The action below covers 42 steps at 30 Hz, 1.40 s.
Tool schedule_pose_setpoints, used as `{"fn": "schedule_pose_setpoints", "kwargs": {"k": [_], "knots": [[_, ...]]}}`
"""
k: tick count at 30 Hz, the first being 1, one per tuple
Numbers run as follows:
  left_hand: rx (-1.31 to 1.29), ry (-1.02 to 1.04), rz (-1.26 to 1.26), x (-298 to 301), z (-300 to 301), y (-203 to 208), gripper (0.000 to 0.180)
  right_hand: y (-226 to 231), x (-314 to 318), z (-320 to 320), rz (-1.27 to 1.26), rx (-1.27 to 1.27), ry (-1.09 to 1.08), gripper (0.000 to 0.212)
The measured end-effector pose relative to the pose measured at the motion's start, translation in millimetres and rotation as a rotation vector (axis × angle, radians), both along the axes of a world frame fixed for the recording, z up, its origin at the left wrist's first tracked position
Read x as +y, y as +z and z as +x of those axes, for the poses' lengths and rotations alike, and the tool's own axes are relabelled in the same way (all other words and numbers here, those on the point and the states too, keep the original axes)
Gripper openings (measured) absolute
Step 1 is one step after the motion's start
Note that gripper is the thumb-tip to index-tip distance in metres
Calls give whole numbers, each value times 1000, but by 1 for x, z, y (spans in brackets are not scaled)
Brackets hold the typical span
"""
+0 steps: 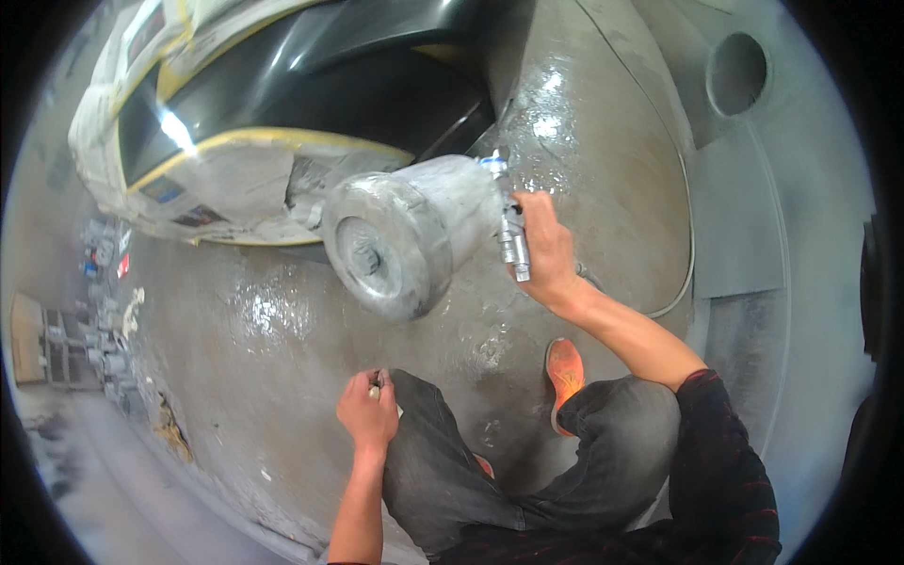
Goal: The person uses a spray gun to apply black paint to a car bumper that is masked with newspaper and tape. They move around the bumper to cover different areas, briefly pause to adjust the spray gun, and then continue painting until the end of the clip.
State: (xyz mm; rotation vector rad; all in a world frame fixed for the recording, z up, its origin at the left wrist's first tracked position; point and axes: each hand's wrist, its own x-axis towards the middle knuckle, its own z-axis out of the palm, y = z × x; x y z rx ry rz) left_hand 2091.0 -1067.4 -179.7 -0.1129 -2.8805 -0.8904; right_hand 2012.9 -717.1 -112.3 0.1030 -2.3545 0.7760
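Note:
My right hand [548,247] is wrapped round the handle of a metal spray gun [509,226]. A big, paint-smeared cup [450,202] sits on the gun and tilts toward the left, its round lid facing me. Close to my left knee, my left hand [368,411] is closed, with a small whitish bit showing between the fingers; what it is I cannot make out. Beyond the cup stands a glossy black car body panel [330,99], bordered by yellow masking tape [273,137] and newspaper sheets [231,193]. The gun's nozzle is hard to see.
A thin air hose [690,235] curves over the wet, shiny concrete floor [282,377] on the right. The grey wall [739,212] there has a round opening [737,74]. Cans and clutter [105,344] line the far left. My orange shoe [565,377] is below the gun.

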Motion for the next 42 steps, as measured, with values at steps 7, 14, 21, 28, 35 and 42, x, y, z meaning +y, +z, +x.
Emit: {"fn": "schedule_pose_setpoints", "kwargs": {"k": [7,14,21,28,35,42], "knots": [[-58,13,-33,0,-4,1,15,-70,22,25,-18,-480,-158,49],[-85,25,-34,18,-12,-4,15,-65,15,45,-92,-337,-45,70],[-126,-187,-191,36,-28,4,19,-66,41,82,-295,-402,303,76],[-191,-428,457,148,-36,63,42,9,143,138,-958,-865,452,53],[-78,-831,741,268,-38,169,65,95,191,164,-1501,-632,677,49],[157,-1089,898,313,-16,227,51,100,200,183,-1665,-479,852,48]]}}
